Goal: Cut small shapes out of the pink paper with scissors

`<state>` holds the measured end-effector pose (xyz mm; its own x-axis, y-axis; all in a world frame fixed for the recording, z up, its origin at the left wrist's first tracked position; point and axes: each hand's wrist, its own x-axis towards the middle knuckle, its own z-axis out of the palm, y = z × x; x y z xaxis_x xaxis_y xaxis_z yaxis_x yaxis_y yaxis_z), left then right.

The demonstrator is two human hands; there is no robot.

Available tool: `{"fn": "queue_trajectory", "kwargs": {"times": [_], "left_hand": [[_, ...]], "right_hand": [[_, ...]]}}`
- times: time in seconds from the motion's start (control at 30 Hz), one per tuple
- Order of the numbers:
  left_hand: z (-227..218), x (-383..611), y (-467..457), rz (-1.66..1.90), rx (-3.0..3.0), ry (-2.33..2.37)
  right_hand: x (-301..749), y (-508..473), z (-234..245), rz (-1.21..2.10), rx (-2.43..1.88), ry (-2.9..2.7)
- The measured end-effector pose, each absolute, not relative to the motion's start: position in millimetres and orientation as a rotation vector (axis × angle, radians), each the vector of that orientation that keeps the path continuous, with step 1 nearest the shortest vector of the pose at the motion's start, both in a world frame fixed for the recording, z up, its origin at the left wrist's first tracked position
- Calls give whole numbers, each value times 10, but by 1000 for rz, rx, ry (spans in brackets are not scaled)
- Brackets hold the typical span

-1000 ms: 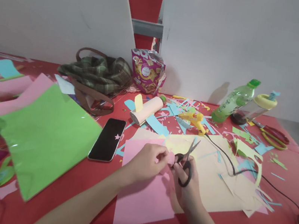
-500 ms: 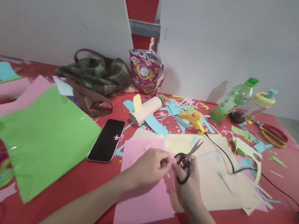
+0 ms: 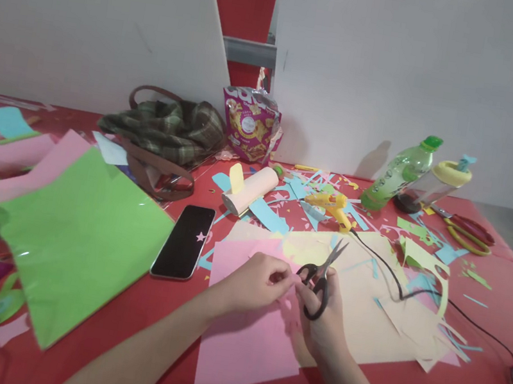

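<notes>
Black-handled scissors (image 3: 320, 286) rest in my right hand (image 3: 325, 313), blades slightly apart and pointing away from me. My left hand (image 3: 262, 286) is closed in a pinch on a small pink paper piece (image 3: 295, 280), whose shape is mostly hidden by the fingers. The right thumb and fingertips meet the same piece. Beneath both hands lies a pink paper sheet (image 3: 241, 365), overlapping a cream sheet (image 3: 375, 331). To the left is a black-screened phone (image 3: 180, 248) with a small pink paper star (image 3: 201, 236) on it.
A yellow glue gun (image 3: 330, 203) with a black cord lies beyond the hands, among paper scraps. Near it are a paper-covered tube (image 3: 251, 191), a green bottle (image 3: 398, 175) and red-and-yellow-handled scissors (image 3: 469, 231). Green paper (image 3: 83, 242) and a plaid bag (image 3: 169, 126) are left.
Both hands stay nearly in place with the scissors and pink piece. The fingertips shift slightly around the piece, and the whole view moves a little.
</notes>
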<state>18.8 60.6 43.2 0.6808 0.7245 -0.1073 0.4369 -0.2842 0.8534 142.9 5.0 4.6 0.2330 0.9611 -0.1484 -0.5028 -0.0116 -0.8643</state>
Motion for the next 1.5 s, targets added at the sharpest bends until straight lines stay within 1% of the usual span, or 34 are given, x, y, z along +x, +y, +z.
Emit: {"fn": "queue_trajectory", "kwargs": {"times": [0.1,0.27,0.4,0.53,0.9,1.1,1.5], "left_hand": [[453,152,646,452,1934,948],[530,33,748,637,1892,1073],[585,-35,788,684,1851,1085],[606,-45,782,693,1880,1067],[626,-42,766,562,1936,974],[610,-61,774,530,1881,971],[643,-67,773,500,1954,989]], "right_hand": [[1425,42,57,1323,-973,-620],[1394,32,21,1528,-843,-740],[1379,20,-4,1674,-751,-823],[1395,-4,22,1751,-709,-898],[1416,-9,38,1760,-662,-916],[1422,-6,30,1771,-652,-915],[1432,-10,40,1774,-679,-938]]}}
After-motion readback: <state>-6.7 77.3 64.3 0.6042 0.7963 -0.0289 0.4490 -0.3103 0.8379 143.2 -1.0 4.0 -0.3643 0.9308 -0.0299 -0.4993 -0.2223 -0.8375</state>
